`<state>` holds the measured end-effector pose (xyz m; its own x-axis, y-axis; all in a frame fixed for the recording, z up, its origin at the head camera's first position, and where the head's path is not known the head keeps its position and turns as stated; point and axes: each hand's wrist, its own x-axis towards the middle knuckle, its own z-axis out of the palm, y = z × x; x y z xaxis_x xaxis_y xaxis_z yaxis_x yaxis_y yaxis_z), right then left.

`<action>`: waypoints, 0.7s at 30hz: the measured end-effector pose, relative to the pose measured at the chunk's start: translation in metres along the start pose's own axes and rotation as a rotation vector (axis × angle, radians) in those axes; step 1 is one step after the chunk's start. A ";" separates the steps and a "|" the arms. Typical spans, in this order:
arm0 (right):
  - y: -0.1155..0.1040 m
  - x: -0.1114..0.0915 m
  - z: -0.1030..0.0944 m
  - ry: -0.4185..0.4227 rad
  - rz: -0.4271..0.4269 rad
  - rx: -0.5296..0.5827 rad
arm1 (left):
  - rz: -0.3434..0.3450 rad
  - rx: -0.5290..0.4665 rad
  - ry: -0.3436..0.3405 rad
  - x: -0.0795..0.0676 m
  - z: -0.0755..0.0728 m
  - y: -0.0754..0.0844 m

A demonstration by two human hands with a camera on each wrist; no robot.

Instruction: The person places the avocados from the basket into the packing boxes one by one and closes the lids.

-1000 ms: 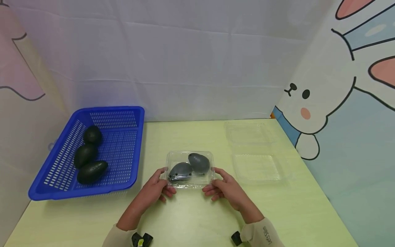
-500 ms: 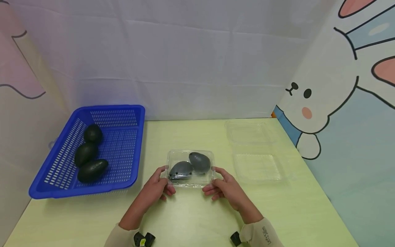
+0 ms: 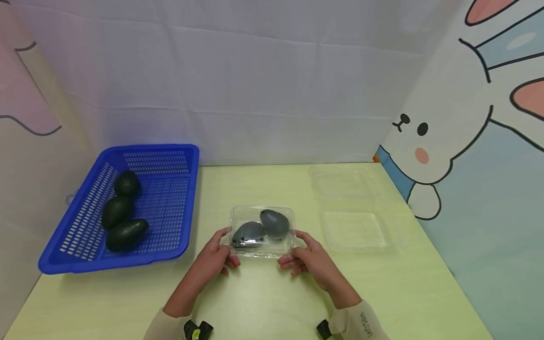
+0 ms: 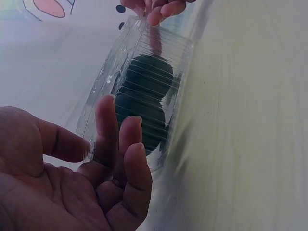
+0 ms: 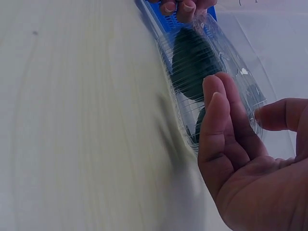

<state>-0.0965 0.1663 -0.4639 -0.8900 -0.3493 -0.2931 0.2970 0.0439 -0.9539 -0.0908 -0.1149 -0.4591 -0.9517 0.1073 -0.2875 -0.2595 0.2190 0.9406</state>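
A clear plastic clamshell box (image 3: 278,248) lies between my hands at the middle of the table, its lid over the base. Inside are two dark avocados, one at the lower left (image 3: 248,232) and one at the upper right (image 3: 275,224). My left hand (image 3: 211,257) pinches the box's left end; in the left wrist view the thumb and index finger (image 4: 107,120) meet its rim, the other fingers curling loosely beside it. At the opposite end, my right hand (image 3: 313,259) pinches the rim likewise. Whether the box touches the table or hangs just above it, I cannot tell.
A blue plastic basket (image 3: 172,208) with three avocados (image 3: 118,212) stands at the left of the table (image 3: 263,302). Another clear clamshell box (image 3: 354,231) lies opened flat at the right, its other half toward the back. A white curtain (image 3: 263,94) borders the rear edge.
Nearly nothing differs: both hands keep their hold on the clamshell box, and the view has shifted very slightly. The avocados stay where they were.
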 end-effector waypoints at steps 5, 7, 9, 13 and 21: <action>0.001 0.000 0.000 -0.003 0.001 -0.002 | 0.004 -0.001 -0.005 0.001 0.000 -0.002; 0.001 0.000 0.000 -0.004 0.001 -0.001 | 0.004 0.002 -0.005 0.001 0.000 -0.002; 0.001 0.000 -0.001 -0.005 0.000 0.002 | 0.004 0.006 -0.006 0.001 0.000 -0.002; 0.001 0.000 -0.001 -0.008 -0.005 0.010 | 0.006 0.009 -0.006 0.001 0.000 -0.002; 0.001 0.001 -0.001 -0.010 0.002 0.018 | 0.005 0.020 0.000 0.002 0.000 -0.003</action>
<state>-0.0972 0.1669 -0.4655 -0.8858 -0.3588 -0.2943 0.3050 0.0281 -0.9520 -0.0922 -0.1153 -0.4631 -0.9530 0.1083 -0.2830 -0.2515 0.2382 0.9381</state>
